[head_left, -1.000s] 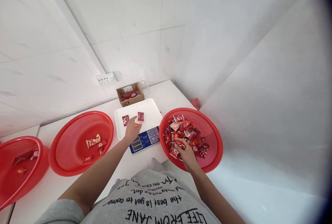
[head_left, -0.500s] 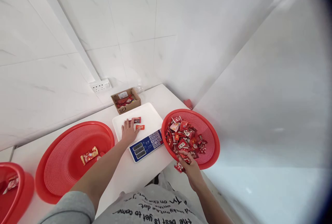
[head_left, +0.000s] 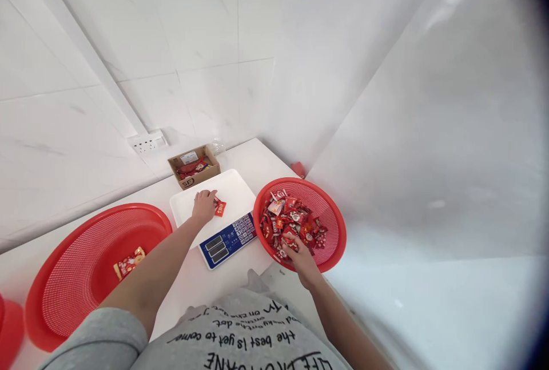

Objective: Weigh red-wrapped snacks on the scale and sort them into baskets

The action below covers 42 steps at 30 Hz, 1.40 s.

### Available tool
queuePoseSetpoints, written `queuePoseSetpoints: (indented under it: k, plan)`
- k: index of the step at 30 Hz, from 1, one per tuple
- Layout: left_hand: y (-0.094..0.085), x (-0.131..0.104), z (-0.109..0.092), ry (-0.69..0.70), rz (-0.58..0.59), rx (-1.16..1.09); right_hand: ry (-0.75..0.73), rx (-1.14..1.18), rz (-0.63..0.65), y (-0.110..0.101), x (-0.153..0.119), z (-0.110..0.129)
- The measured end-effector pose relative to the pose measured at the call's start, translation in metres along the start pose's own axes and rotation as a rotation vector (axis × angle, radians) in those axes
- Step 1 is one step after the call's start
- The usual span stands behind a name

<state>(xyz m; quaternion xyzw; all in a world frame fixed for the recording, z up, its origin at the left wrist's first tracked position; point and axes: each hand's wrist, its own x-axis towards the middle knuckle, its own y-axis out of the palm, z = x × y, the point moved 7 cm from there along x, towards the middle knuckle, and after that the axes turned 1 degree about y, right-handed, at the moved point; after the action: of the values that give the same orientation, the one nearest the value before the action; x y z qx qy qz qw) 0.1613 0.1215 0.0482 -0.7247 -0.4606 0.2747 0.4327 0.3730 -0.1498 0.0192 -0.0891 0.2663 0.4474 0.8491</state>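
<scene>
Three red plastic baskets [head_left: 328, 201], one cut off at the edge; one digital scale [head_left: 234, 188]; one cardboard box [head_left: 201, 178]; one wall socket panel [head_left: 148, 142]. The middle basket [head_left: 71, 278] shows one wrapped snack [head_left: 128, 264]; the heaped packets [head_left: 306, 226] elsewhere defy counting.

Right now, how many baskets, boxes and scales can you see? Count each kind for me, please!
Red baskets: 3 (right basket, middle basket and far-left basket, which is cut off by the picture's edge)
Cardboard box: 1
Weighing scale: 1
Total: 5
</scene>
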Motion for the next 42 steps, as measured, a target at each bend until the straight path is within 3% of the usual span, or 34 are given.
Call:
queuePoseSetpoints:
  k: [5,10,12,15,17,19,23,27,34,37,39,42]
  plan:
    - [-0.013,-0.012,-0.017,-0.002,-0.056,-0.226,0.067,0.116,0.02,0.003,0.026,-0.011]
    - [-0.02,-0.047,-0.036,-0.15,-0.096,-0.505,0.093,0.207,0.03,0.012,0.04,-0.006]
    - [-0.01,-0.07,-0.048,-0.214,-0.017,-0.622,0.068,0.213,0.108,0.027,0.04,0.006]
    - [0.015,-0.107,-0.07,-0.297,0.196,-0.803,0.004,0.176,0.247,0.057,0.034,0.024]
    - [0.043,-0.135,-0.082,-0.529,0.416,-1.199,-0.027,0.111,0.345,0.08,0.028,0.03]
    - [0.059,-0.152,-0.086,-0.702,0.47,-1.454,-0.057,0.014,0.427,0.1,0.023,0.03]
    - [0.071,-0.158,-0.067,-0.872,0.32,-1.545,-0.111,-0.095,0.551,0.129,0.018,0.02]
    - [0.067,-0.159,-0.044,-0.917,0.2,-1.546,-0.065,-0.075,0.628,0.147,0.018,0.007]
    - [0.054,-0.178,-0.023,-0.941,0.121,-1.571,0.084,-0.164,0.523,0.156,0.044,0.011]
    - [0.052,-0.184,-0.017,-0.942,0.103,-1.583,0.109,-0.271,0.57,0.168,0.052,0.018]
    - [0.049,-0.187,-0.014,-0.937,0.092,-1.589,0.034,-0.42,0.589,0.174,0.056,0.025]
    - [0.045,-0.191,-0.012,-0.919,0.08,-1.601,-0.265,-0.733,0.486,0.172,0.062,0.042]
